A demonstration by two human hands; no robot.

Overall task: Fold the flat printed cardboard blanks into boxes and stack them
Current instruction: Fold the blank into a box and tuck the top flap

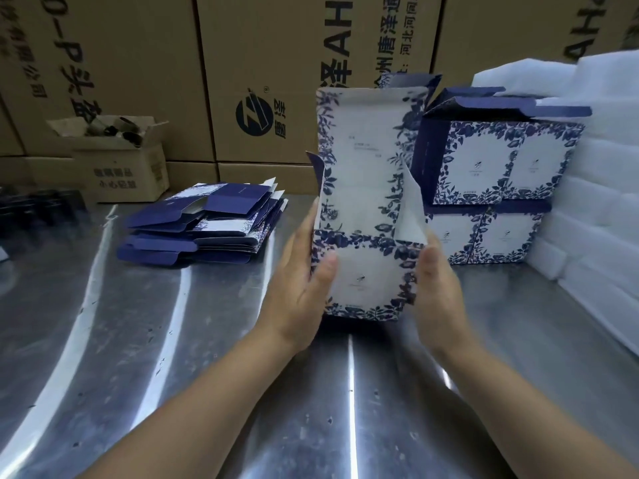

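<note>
2 hands on the item? (Senior)

Confirmed. Left hand pinches the half-formed box: fingers laid up its left side, thumb pressed on the printed front. Right hand clasps the right edge, thumb forward; its fingers are hidden behind the panel. (Junior)

Orientation? (Senior)

Long axis upright, rising above the fingers. Base on or just over the bench; cannot tell which. 1 loose white flap stands open just above the right thumb. (Junior)

Destination? (Senior)

Stack of finished boxes, 2 tiers, just beyond and to the right of the right-hand fingers. Right hand is the nearer. Pile of flat blanks lies well to the left of the left-hand fingers. (Junior)

Judgement? (Senior)

Flaps likely need tucking before the box goes right to the stack. Open lids on the top tier could snag it. (Junior)

Surface and room? (Senior)

Polished metal, scuffed, streaked with glare; probably slippery. White foam sheets beyond the stack; brown cartons wall the far side. (Junior)
</note>
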